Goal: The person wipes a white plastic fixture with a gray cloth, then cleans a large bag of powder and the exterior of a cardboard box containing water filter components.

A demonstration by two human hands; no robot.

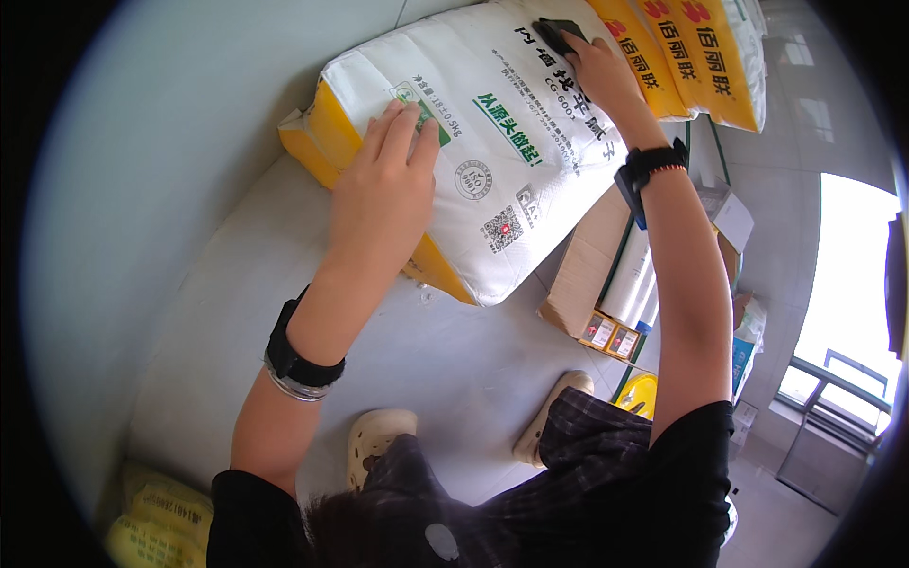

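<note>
A large white and yellow sack of wall putty (pixel 454 213), printed with writing, lies before me with its broad face up. My left hand (pixel 390 170) rests on the sack's near left part, fingers spread and nothing held. On the far part of the same face, my right hand (pixel 603 78) has its fingertips on a dark folded cloth (pixel 555 34), pressed against the sack. The palm side of each hand is hidden. Black bands circle both wrists.
More yellow and white sacks (pixel 699 64) lie at the upper right. A cardboard box (pixel 586 248), a white roll (pixel 630 284) and small boxes (pixel 609 337) stand right of the sack. A pale wall (pixel 163 142) rises at left; a yellow bag (pixel 163 522) lies lower left.
</note>
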